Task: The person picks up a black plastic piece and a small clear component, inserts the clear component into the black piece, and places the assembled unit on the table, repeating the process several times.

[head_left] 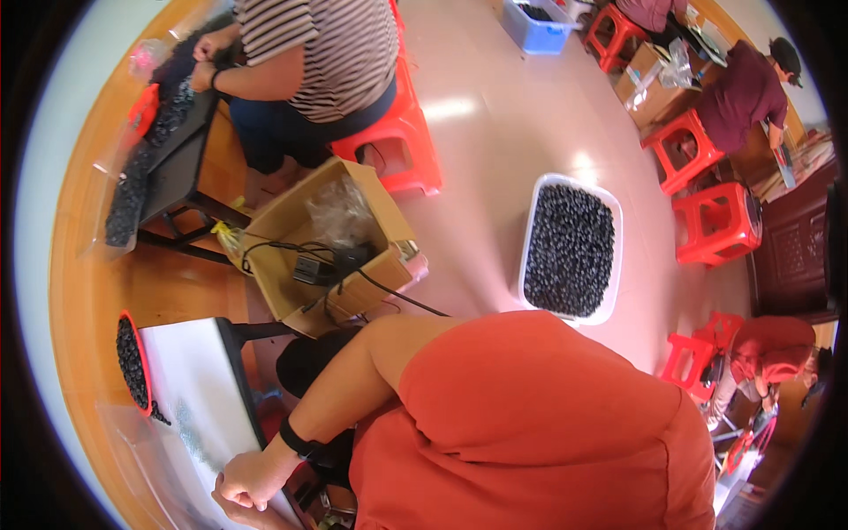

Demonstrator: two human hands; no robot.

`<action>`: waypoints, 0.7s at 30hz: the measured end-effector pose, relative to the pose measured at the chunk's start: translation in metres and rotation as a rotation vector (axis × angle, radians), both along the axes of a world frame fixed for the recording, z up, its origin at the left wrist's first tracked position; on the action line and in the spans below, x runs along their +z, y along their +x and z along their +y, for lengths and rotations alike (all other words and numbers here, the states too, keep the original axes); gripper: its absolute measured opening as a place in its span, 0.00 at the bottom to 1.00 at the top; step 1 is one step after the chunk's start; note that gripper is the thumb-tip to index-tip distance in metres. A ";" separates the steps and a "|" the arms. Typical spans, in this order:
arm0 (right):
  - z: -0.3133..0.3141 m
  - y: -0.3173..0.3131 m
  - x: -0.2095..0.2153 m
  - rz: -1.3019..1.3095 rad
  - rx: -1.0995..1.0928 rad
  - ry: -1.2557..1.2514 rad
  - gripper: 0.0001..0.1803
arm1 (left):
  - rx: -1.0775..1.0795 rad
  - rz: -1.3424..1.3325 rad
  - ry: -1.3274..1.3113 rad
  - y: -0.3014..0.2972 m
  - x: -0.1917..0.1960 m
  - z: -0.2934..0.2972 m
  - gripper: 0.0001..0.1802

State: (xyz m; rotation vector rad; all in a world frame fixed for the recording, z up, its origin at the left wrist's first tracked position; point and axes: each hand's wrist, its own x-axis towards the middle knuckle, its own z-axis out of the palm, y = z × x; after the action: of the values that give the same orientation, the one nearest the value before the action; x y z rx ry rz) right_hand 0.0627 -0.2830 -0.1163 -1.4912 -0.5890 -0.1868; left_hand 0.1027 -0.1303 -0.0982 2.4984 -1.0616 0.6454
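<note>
We see a white table top (199, 380) at the near left, its long axis running near to far. On its far left edge sits a red tray (132, 364) of small dark pieces, likely light, hard and prone to rolling, best pinched singly. Our right hand (252, 479) rests on the table's near edge, curled into a loose fist; we cannot tell whether it pinches anything. Our left hand (231, 511) is mostly hidden beneath it, its state unclear.
</note>
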 end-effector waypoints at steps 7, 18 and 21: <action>0.014 0.019 -0.015 -0.278 0.069 0.029 0.11 | -0.168 0.193 0.050 0.020 -0.002 -0.044 0.11; 0.024 0.026 -0.023 -0.392 0.071 0.163 0.11 | -0.279 0.459 -0.004 0.035 -0.028 -0.085 0.12; 0.027 0.029 -0.025 -0.440 0.053 0.185 0.11 | -0.294 0.525 -0.036 0.036 -0.037 -0.091 0.12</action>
State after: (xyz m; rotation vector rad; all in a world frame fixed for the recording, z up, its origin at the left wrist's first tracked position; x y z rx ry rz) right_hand 0.0919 -0.2558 -0.1409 -1.2577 -0.9363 -0.5227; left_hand 0.1390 -0.2213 -0.1354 2.2252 -1.1504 -0.0768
